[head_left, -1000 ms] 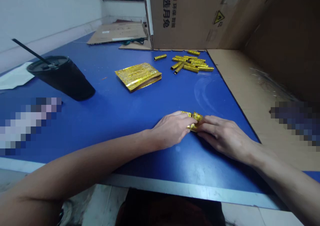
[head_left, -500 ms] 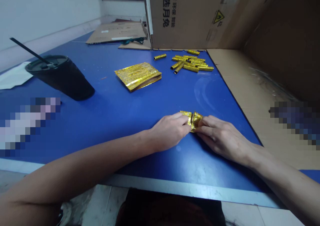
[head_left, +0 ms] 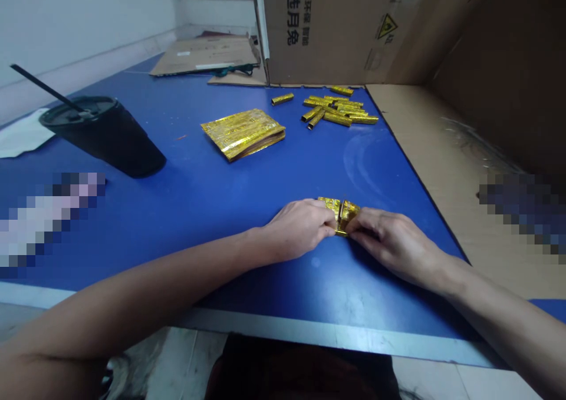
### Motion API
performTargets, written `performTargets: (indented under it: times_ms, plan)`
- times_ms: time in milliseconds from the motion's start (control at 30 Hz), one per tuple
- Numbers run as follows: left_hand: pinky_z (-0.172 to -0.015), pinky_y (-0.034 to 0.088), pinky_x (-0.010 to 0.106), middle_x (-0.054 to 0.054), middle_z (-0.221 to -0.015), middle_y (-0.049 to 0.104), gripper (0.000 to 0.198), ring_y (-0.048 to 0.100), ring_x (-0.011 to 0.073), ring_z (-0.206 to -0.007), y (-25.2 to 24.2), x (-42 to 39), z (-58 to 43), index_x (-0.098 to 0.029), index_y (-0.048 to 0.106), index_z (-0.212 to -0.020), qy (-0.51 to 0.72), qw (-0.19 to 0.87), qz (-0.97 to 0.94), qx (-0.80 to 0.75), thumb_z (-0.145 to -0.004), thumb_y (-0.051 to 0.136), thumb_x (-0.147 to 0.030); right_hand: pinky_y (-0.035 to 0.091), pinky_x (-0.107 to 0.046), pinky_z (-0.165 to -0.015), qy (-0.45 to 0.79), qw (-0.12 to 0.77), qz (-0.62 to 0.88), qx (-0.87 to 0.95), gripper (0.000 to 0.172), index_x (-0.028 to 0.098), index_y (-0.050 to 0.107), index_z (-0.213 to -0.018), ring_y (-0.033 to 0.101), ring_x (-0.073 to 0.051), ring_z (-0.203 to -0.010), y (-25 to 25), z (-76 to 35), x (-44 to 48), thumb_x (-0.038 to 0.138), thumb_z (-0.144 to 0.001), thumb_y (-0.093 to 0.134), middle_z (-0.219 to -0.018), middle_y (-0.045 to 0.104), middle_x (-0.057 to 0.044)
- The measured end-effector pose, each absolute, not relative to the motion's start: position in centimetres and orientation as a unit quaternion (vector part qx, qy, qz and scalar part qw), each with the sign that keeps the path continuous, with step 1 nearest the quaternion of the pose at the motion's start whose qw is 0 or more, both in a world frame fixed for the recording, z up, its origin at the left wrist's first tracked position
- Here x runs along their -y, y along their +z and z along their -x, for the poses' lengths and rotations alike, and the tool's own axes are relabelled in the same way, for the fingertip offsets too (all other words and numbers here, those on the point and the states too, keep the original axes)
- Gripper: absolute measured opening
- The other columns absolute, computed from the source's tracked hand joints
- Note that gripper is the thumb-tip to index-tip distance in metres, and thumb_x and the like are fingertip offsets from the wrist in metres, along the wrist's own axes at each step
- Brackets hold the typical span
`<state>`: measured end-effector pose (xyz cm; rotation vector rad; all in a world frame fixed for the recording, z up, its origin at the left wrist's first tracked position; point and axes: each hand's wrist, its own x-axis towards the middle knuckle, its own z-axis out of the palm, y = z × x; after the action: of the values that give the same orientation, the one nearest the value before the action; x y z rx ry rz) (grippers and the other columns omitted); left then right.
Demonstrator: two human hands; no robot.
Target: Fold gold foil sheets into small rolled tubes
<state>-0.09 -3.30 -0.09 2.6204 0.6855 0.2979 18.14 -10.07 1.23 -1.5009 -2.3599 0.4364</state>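
Between my two hands a small sheet of gold foil paper (head_left: 329, 205) is held just above or on the blue table, with a narrow gap or fold line across its middle. My left hand (head_left: 305, 228) pinches its left part, the fingers curled over it. On the other side my right hand (head_left: 384, 235) has thumb and fingers closed on the right part, which tilts upward. The fingertips cover much of the paper. Farther off lies a stack of gold foil paper (head_left: 243, 132), and to its right a heap of folded gold foil strips (head_left: 338, 110).
A black tumbler with a straw (head_left: 106, 132) stands at the left of the blue table (head_left: 186, 205). Flattened cardboard (head_left: 206, 55) lies at the back. A large cardboard box (head_left: 331, 35) walls off the back and right. A blurred-out object (head_left: 48, 223) is at the left edge.
Both hands keep their hold on the gold foil paper, and the fingers shift slightly along its near edge. The view moves a little; the stack and strips stay put.
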Motion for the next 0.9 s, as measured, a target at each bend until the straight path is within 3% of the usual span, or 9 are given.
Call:
performTargets:
  times_ms: [233,600,900]
  plan:
    - [-0.071,0.040,0.024,0.000,-0.080,0.058,0.013,0.054,0.0132,-0.078,0.11,3.17,0.13,-0.017,0.057,-0.078,0.099,0.226,-0.931,-0.268,-0.084,0.045,-0.020,0.045,-0.027,-0.063,0.163,0.133,0.550,0.808,0.015,0.019,0.059,-0.081,0.059,-0.015,-0.068,1.28,-17.98,9.79,0.012,-0.080,0.045,-0.078,0.064,-0.003]
    - [-0.064,0.041,0.028,0.002,-0.083,0.058,0.013,0.056,0.0169,-0.075,0.00,3.48,-0.12,-0.017,0.051,-0.084,0.073,0.138,-0.940,-0.305,-0.084,0.042,-0.025,0.042,-0.024,-0.053,0.152,0.105,0.578,0.795,0.011,0.019,0.054,-0.080,0.056,-0.013,-0.057,1.56,-17.58,9.73,0.015,-0.080,0.044,-0.070,0.062,-0.001]
    - [-0.056,0.039,0.026,0.002,-0.080,0.057,0.015,0.057,0.0160,-0.069,-0.04,3.39,-0.02,-0.017,0.051,-0.090,0.055,0.074,-0.944,-0.316,-0.085,0.044,-0.029,0.043,-0.026,-0.058,0.085,0.049,0.590,0.802,0.014,0.018,0.054,-0.082,0.057,-0.015,-0.067,1.39,-17.32,9.84,0.018,-0.084,0.040,-0.082,0.059,-0.005]
